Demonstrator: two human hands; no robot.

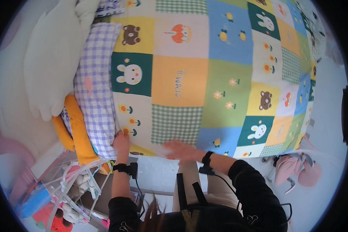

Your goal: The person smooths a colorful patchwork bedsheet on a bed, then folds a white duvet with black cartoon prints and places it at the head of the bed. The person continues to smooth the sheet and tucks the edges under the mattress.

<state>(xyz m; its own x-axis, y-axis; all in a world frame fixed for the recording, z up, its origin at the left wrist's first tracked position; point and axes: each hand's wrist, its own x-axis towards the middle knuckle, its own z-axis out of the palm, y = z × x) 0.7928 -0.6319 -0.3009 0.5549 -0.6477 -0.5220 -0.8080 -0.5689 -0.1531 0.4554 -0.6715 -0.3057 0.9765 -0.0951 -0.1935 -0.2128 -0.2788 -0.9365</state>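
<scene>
A bed cover (179, 82) printed with coloured squares of bears, rabbits, flowers and green gingham spreads over the bed. At its near left corner, beside the pillow, my left hand (121, 144) is closed with the cover's edge pinched in its fingers. Farther right along the near edge, my right hand (178, 150) is open, its fingers stretched out over the cover and slightly blurred. Whether its palm presses on the cloth I cannot tell. The purple-and-white checked pillow (96, 73) lies along the cover's left side, close to my left hand.
Left of the pillow are a large white plush (52, 62) and the orange plush legs (79, 131). A clear-sided rack (92, 181) with soft toys stands by my left forearm. A pink chair (294, 170) is at the right, past the bed's edge.
</scene>
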